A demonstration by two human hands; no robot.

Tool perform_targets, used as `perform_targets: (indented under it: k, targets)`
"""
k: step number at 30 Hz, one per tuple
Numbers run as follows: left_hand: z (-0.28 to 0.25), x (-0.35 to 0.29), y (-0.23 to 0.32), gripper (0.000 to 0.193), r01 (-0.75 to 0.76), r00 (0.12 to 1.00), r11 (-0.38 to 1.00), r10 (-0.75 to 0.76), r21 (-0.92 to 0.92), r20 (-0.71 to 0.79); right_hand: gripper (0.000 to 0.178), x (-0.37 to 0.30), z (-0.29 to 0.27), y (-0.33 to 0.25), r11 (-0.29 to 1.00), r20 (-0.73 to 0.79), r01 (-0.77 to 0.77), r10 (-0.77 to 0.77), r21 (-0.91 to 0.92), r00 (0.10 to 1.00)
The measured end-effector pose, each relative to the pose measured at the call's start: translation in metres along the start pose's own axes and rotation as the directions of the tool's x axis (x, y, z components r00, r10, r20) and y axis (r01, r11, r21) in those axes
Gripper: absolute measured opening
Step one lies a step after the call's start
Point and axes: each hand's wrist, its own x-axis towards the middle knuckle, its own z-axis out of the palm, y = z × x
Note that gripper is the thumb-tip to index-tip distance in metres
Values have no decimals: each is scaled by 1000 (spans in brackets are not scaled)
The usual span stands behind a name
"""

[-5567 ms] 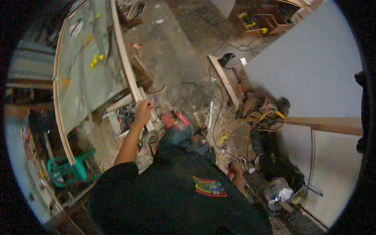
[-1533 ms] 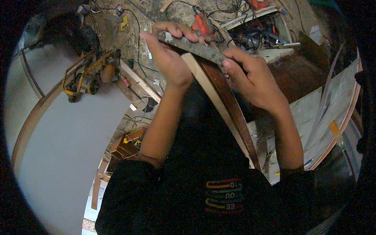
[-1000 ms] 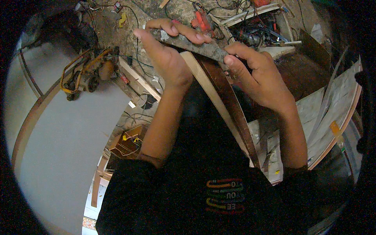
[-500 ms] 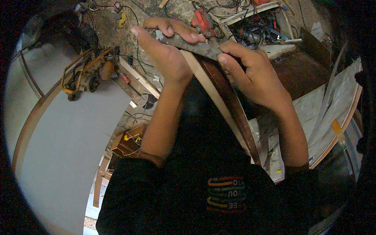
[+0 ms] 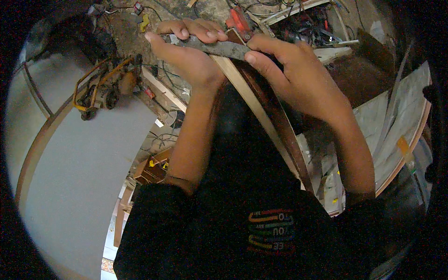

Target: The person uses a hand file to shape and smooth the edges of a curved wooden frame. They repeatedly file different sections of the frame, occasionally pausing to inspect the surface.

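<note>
A long grey bar (image 5: 224,49), worn and rough like a sanding block, lies crosswise over a wooden board (image 5: 254,109). The board has a pale edge and a dark reddish-brown face, and runs from beyond the bar back toward my torso. My left hand (image 5: 198,63) holds the bar's left end, fingers bent over its far side and thumb stretched outward. At the other end, my right hand (image 5: 301,81) pinches the bar between thumb and fingers. The bar's underside is hidden, so its contact with the board cannot be made out.
A large pale grey panel (image 5: 88,186) fills the left, with a yellow-framed wheeled machine (image 5: 105,88) on it. Beyond my hands are a red power tool (image 5: 239,19), a frame of tools and cables (image 5: 308,30), and a yellow object (image 5: 145,22). A pale panel (image 5: 406,116) leans at right.
Both hands and the grey bar have moved away from me and slightly left along the board. The board's brown far end now shows beyond the bar.
</note>
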Motion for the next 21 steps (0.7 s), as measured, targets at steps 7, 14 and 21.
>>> perform_targets:
  k: [7,14,21]
  targets:
    - [4,-3,0,60,11,999,989,-5,150,-40,27,-1,-19,4,998,-26,-68,68,5,997]
    - [-10,2,-8,58,25,999,977,-31,210,25,27,0,-24,3,998,66,-51,48,44,997]
    - [-13,1,-11,49,-72,996,996,74,-47,50,26,-1,-14,-1,994,57,-9,15,-110,998]
